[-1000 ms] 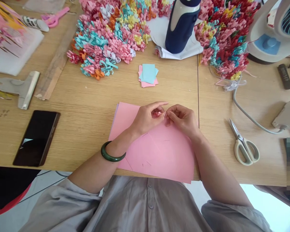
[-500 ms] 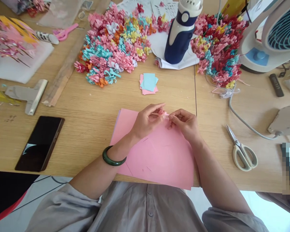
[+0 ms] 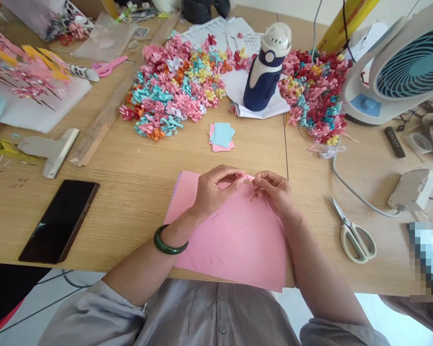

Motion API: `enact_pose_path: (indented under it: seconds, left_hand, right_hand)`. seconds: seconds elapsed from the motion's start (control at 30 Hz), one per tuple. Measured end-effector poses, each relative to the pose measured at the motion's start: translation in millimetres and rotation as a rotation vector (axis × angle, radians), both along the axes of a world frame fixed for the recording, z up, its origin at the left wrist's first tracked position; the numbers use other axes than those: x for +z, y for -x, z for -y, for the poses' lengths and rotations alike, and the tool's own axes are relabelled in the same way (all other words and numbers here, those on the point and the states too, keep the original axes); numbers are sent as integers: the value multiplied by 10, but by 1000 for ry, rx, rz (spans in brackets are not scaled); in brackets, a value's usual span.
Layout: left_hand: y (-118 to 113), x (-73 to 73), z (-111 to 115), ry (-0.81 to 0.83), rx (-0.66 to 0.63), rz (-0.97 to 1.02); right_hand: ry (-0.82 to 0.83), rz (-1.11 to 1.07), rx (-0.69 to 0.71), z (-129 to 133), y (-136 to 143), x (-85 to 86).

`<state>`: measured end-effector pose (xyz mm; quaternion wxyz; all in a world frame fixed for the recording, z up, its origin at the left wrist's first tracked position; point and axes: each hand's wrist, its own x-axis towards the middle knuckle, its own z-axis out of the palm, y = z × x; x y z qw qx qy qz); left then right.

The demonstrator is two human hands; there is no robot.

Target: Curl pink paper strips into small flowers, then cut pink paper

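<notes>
Above the far edge of a large pink paper sheet (image 3: 234, 240), my left hand (image 3: 216, 188) and my right hand (image 3: 276, 192) nearly meet. Between their fingertips stretches a small pink paper piece (image 3: 248, 177), pinched at both ends. A green bangle (image 3: 170, 245) circles my left wrist. Thin dark slivers lie on the pink sheet. Just beyond the hands sits a small stack of light blue and pink paper squares (image 3: 222, 135).
Curled paper pieces (image 3: 173, 86) are heaped at the back, beside a navy bottle (image 3: 261, 81). Scissors (image 3: 353, 235) and a fan (image 3: 368, 103) stand right; a phone (image 3: 59, 221), a metal clip (image 3: 54, 149) and a wooden strip (image 3: 104, 117) lie left.
The view has tilted up and shifted slightly right, so more of the table's back shows. The fingers have shifted a little around the pink piece, which both hands still hold.
</notes>
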<state>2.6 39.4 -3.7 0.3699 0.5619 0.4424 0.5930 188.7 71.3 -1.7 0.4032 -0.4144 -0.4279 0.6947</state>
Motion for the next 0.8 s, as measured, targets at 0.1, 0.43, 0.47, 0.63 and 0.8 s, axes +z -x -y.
enact_pose_path:
  seconds: [0.1,0.43,0.47,0.63,0.8]
  left_hand:
    - [30,0,-17,33,44,71]
    - [-5,39,41,-32,0,3]
    - [-22,42,49,-38,-44,-10]
    - [-79,26,54,-18,-118,-107]
    - [-38,14,27,-19,-39,-109]
  right_hand:
    - [86,-56,-16,-29,-15,32]
    - [132,-74,98,-42,-27,19]
    - [128,-69,114,-34,-22,7]
    - [96,-26,152,-18,-23,-22]
    - [56,30,94,-77,-85,0]
